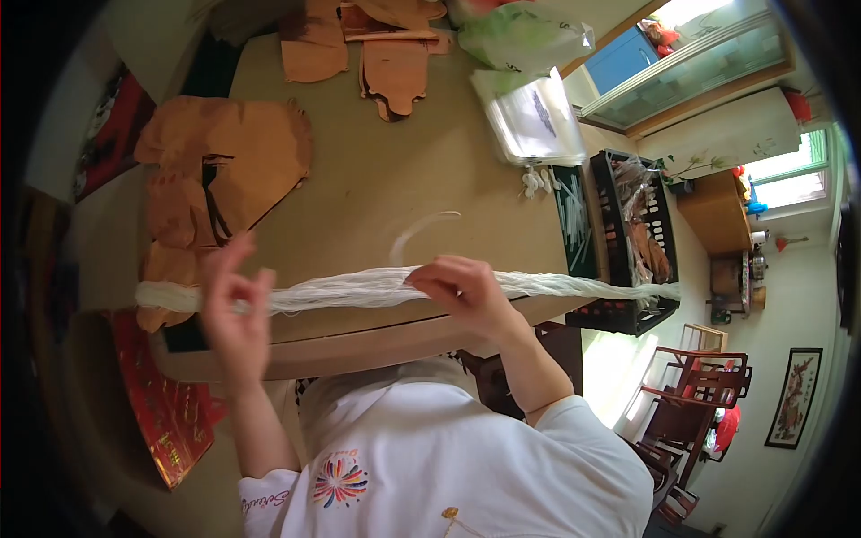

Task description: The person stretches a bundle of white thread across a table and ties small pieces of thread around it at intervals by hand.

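A long hank of white thread lies stretched across the near edge of the table, its loose strands running left to right. My right hand is over its middle, fingertips pinched together on strands at the hank's upper side. Toward the left end, my left hand is raised over the hank, slightly blurred, its fingers apart. No held thread can be made out in it. A thin, curved white strip sits on the table just beyond the hank.
Flat brown cut pieces are piled at the left, with more brown pieces at the back. Clear plastic bags and white sticks lie at the right. A black crate stands beyond, under the hank's right end.
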`<action>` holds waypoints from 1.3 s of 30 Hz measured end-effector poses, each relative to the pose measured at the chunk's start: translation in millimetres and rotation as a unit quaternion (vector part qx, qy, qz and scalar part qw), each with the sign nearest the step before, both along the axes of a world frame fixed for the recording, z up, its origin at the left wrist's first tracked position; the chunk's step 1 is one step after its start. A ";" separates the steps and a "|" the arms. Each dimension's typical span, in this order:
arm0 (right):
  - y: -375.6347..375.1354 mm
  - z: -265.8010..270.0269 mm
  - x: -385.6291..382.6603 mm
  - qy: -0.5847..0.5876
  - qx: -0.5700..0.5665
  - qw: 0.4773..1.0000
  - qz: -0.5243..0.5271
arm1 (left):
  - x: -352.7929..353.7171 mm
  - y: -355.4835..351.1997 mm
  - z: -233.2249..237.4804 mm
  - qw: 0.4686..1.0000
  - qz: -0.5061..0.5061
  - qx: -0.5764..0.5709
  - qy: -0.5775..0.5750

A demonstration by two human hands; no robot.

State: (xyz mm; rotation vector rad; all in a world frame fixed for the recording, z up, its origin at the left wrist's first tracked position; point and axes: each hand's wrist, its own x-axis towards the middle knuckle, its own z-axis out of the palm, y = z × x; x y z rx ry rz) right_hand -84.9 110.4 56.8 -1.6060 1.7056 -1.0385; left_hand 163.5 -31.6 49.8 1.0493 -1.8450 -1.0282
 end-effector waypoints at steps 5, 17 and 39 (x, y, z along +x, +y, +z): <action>-11.2 10.0 17.0 -0.001 -0.054 0.998 -0.009 | -55.1 51.2 3.8 0.919 -0.259 0.293 0.040; 12.1 -5.2 33.1 0.116 -0.059 0.977 0.170 | -67.6 47.3 -19.7 0.879 -0.174 0.398 0.198; 19.7 -46.3 28.3 0.099 -0.044 0.991 0.079 | -62.7 56.6 -30.8 0.763 -0.209 0.509 0.340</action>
